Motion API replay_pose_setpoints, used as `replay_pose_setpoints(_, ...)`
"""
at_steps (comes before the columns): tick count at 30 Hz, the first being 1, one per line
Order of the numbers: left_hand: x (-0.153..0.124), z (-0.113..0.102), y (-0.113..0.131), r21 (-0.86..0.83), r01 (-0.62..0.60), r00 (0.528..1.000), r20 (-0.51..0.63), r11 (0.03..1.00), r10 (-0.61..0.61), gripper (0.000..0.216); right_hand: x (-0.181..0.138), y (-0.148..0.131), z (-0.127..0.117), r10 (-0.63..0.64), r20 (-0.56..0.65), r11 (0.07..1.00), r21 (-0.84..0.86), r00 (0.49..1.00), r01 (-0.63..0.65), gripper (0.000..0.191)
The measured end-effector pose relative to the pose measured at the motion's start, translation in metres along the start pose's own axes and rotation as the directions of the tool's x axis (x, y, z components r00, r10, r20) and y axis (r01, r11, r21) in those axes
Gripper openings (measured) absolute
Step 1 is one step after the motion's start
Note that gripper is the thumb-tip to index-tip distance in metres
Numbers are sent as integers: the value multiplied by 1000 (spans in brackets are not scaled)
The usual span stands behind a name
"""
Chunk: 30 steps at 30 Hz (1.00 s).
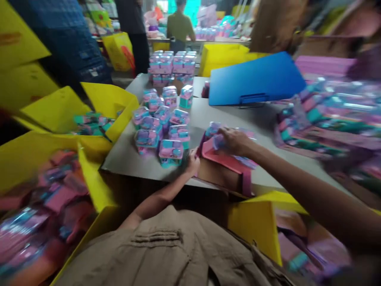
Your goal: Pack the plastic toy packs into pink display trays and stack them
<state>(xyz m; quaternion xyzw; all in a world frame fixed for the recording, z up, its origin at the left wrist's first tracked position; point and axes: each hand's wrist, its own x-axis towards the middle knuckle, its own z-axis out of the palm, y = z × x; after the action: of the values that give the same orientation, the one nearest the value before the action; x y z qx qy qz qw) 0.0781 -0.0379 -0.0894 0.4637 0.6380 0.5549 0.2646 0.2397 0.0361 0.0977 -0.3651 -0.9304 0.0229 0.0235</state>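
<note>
On the near side of the table, a cardboard carton (218, 173) lies open, with brown inner walls and a pink flap (223, 155). My left hand (193, 162) is closed on the carton's left edge. Above the carton is my right hand (235, 142), its fingers bent down on a blurred, purplish clear item (218, 142) whose kind I cannot make out. Small pink-and-teal items show behind and beside that hand, partly hidden. To the left of my left hand stands a small clear-topped box (171, 152) with pink and teal parts.
Several similar boxes (149, 137) stand left on the table (119, 159), more stacked behind (172, 65). A blue board (253, 81) leans at the back. Blurred packed trays (333, 115) sit right. Yellow bins (89, 174) flank me. Two people (179, 28) stand beyond.
</note>
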Motion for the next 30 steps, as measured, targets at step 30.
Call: replay_pose_setpoints(30, 77, -8, 130, 359, -896, 424, 866, 261, 264, 97, -67, 47, 29, 129, 83, 990, -61, 988, -124, 89)
